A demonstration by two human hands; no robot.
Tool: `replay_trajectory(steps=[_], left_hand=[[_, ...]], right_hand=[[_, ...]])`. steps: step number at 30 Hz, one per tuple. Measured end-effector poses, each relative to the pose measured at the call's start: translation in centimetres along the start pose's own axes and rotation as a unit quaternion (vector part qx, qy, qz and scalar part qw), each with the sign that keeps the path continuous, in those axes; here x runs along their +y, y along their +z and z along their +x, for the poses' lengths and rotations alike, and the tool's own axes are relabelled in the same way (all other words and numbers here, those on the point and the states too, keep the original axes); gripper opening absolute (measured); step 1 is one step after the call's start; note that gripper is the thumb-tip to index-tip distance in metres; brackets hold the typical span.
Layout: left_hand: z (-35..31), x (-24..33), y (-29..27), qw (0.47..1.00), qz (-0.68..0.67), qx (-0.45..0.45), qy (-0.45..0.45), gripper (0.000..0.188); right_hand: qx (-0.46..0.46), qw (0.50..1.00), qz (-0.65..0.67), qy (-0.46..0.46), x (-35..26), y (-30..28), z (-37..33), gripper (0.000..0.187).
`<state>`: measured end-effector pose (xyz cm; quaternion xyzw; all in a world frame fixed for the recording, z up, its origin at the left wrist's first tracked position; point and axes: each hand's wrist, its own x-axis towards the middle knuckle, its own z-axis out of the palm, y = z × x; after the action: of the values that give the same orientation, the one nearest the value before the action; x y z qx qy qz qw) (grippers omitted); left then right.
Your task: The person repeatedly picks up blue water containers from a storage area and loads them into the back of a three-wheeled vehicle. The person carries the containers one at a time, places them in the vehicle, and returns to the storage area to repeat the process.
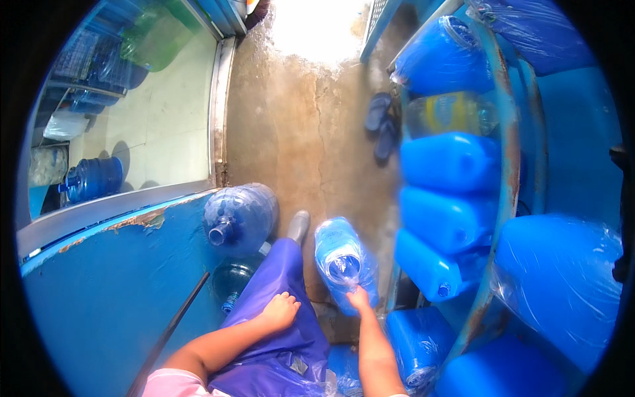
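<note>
My right hand [358, 299] is closed on the gathered clear plastic at the near end of a plastic-wrapped blue water container [325, 236]. A round white-rimmed opening shows on its top under the wrap. The container is over the wet floor, just right of my leg. My left hand [280, 311] lies on my purple apron [264, 344] at the thigh, its fingers curled in and nothing visible in them. Left of my leg, a clear bluish water bottle [248, 205] lies with its neck toward me, and a darker bottle [231, 278] is partly hidden behind the apron.
Along the right, a rusty blue metal rack [508, 132] holds several blue containers [450, 162], some wrapped in plastic. Dark slippers [382, 126] are on the concrete floor beside it. A blue wall [99, 291] with a window stands at left; a thin dark rod [173, 324] leans there.
</note>
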<state>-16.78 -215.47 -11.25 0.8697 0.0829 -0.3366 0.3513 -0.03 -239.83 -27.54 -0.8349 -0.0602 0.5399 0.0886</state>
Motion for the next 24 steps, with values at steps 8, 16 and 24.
replay_trajectory(steps=[8,16,24], left_hand=[[1.2,-0.4,-0.6,0.998,-0.038,-0.003,-0.054,0.027],[2.2,-0.7,-0.7,0.992,-0.084,0.032,-0.083,0.023],[2.2,-0.7,0.3,0.988,-0.097,0.046,-0.112,0.018]], right_hand=[[0.027,0.993,-0.109,0.026,-1.9,-1.1,-0.6,0.05],[0.202,0.974,-0.1,0.036,-11.0,-6.2,-4.7,0.049],[0.19,0.955,-0.177,-0.146,-16.0,-5.8,-3.7,0.062]])
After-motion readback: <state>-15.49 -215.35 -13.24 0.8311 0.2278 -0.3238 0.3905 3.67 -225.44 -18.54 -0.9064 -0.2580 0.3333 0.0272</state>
